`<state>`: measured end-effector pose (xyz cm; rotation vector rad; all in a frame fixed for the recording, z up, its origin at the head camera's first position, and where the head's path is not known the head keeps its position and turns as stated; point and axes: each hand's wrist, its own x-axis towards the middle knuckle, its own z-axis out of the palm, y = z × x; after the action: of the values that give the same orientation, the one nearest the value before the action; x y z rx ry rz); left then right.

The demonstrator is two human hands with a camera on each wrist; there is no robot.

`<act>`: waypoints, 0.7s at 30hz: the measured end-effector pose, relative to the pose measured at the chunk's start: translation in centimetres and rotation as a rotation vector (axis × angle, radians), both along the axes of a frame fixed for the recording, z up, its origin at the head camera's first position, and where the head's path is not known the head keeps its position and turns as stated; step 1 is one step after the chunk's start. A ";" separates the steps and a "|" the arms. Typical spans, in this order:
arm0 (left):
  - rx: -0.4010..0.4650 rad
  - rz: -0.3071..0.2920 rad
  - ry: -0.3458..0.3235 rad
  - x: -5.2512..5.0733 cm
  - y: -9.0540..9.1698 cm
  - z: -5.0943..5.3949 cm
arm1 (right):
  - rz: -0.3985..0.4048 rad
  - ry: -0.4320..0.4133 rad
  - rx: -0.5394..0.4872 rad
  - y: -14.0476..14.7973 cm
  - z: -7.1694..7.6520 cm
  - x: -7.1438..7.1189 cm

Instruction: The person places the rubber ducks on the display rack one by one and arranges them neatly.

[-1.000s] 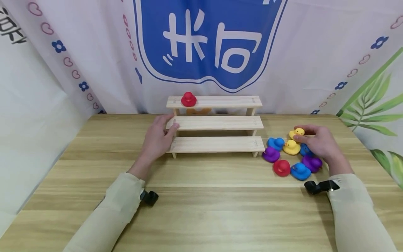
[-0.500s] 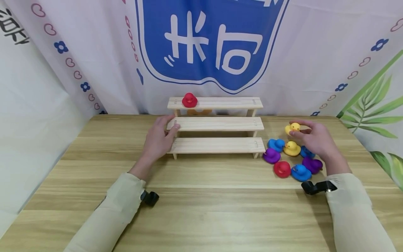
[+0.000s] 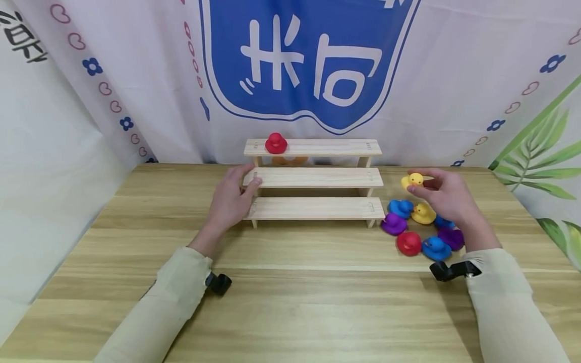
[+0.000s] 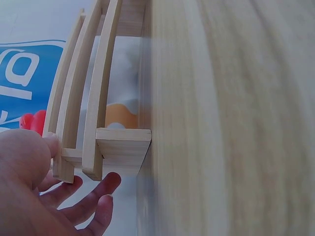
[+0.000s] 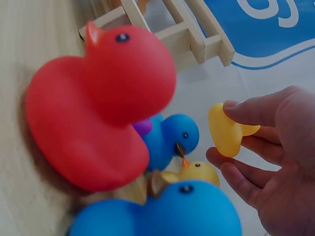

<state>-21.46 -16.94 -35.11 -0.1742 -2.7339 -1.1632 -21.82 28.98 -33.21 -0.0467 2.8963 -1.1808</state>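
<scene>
R hand (image 3: 449,195) ptly hides held duck (image 3: 414,179).

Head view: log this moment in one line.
left hand: grips wooden stand; right hand: pinches yellow duck aloft; one red duck: on top tier

Clustered ducks (image 3: 424,214) block low passage; room lies above (depth unclear).
</scene>
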 end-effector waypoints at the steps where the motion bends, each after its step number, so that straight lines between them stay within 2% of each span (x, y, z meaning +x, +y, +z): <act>1: 0.003 -0.003 0.001 0.0 0.0 0.0 | 0.004 0.003 0.000 -0.1 0.0 0.0; 11: -0.001 0.008 -0.015 0.0 0.1 0.0 | 0.030 0.026 0.010 -2.1 0.8 0.3; 21: -0.003 0.007 -0.016 0.0 0.0 0.0 | 0.045 0.052 -0.052 -4.4 1.7 0.5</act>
<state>-21.47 -16.90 -35.14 -0.1569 -2.7478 -1.1639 -21.37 24.58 -31.50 -0.1454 2.8919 -1.2663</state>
